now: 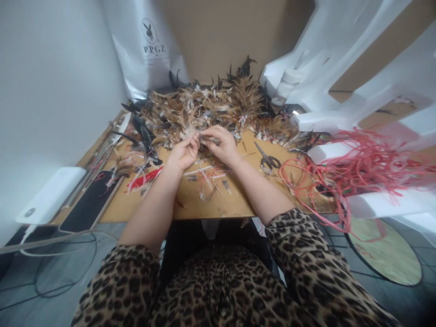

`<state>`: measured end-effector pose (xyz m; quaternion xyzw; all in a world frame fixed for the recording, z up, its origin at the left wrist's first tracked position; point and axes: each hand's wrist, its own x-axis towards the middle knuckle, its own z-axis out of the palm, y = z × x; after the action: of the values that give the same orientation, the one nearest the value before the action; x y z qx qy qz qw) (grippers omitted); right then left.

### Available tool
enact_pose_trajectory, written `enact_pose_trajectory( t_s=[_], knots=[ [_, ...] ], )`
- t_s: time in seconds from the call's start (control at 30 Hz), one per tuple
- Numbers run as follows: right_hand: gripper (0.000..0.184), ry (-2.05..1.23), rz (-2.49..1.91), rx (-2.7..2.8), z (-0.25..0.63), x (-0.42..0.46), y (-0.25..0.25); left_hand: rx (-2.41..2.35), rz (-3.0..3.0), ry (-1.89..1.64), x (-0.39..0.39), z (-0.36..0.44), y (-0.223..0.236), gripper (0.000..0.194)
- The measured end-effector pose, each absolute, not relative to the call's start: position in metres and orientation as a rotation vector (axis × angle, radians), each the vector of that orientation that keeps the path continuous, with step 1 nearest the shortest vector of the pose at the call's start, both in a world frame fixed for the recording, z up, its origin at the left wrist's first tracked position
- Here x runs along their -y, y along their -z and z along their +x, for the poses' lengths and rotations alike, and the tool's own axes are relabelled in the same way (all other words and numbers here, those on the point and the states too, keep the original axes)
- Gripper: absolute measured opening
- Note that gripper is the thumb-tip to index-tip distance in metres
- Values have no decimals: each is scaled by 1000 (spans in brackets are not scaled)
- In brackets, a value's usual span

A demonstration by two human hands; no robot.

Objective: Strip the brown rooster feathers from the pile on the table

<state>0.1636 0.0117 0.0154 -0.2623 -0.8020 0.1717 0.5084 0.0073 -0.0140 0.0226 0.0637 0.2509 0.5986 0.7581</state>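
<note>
My left hand [185, 152] and my right hand [222, 146] meet above the table, fingertips pinched almost together. Small feathers [204, 137] show between them, partly hidden by the fingers; how many cannot be made out. Right behind my hands spreads a large heap of brown feathers [204, 106] with pale bases and some black plumes. A cluster of black feathers [145, 131] lies left of my left hand. Scraps of feather and thin pink and white strips [207, 179] are scattered on the tabletop below my wrists.
Black-handled scissors [269, 159] lie right of my hands. Tangled pink strips [368, 163] hang over the right edge. A phone [88, 200] and a white power bank [51, 195] with a cable are at left. A clear jar [286, 86] and a white bag [146, 50] stand behind.
</note>
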Motion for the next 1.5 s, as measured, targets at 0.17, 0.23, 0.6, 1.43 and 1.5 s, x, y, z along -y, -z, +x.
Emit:
enact_pose_trajectory(
  t_s=[0.17, 0.23, 0.6, 1.43, 1.5],
  knots=[
    [17, -356, -696, 2006, 163, -9, -15, -584, 208, -1246, 13, 6, -19, 23],
    [17, -530, -742, 1912, 160, -10, -15, -646, 308, -1256, 12, 5, -17, 21],
    [22, -1487, -923, 1151, 164, -19, -19, -1087, 916, -1479, 14, 17, -18, 21],
    [32, -1498, -761, 1359, 162, -9, -22, -740, 451, -1084, 20, 11, -23, 11],
    [32, -1489, -775, 1343, 163, -11, -20, -768, 536, -1101, 18, 11, -20, 8]
  ],
)
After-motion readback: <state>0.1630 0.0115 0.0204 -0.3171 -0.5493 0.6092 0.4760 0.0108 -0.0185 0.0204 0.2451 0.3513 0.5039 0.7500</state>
